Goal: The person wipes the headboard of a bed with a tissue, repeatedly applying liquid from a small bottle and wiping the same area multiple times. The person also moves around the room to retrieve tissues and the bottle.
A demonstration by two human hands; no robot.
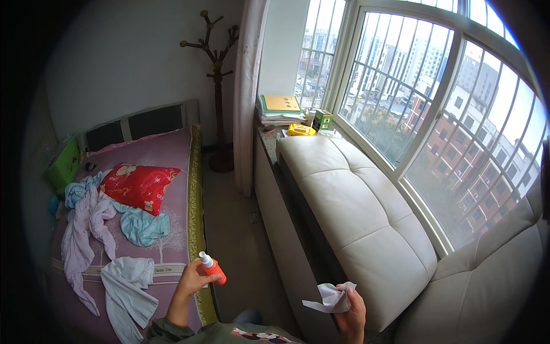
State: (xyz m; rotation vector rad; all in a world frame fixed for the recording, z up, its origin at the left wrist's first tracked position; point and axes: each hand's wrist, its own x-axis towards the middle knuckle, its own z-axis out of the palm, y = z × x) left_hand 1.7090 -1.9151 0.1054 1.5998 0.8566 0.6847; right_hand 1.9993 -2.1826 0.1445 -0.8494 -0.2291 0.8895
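Note:
My left hand grips a small red-orange spray bottle with a white pump top, tilted above the gap beside the bed. In my right hand is a crumpled white wipe or tissue, one corner hanging free to the left. The wipe is beside the near end of a cream padded leather cushion that lies along the window ledge. Whether the wipe touches the cushion, I cannot tell.
On the left stands a bed with a red pillow, rumpled clothes and a green box. A wooden coat stand is behind. Books and a yellow packet rest on the stone ledge by barred windows. Another cushion leans right.

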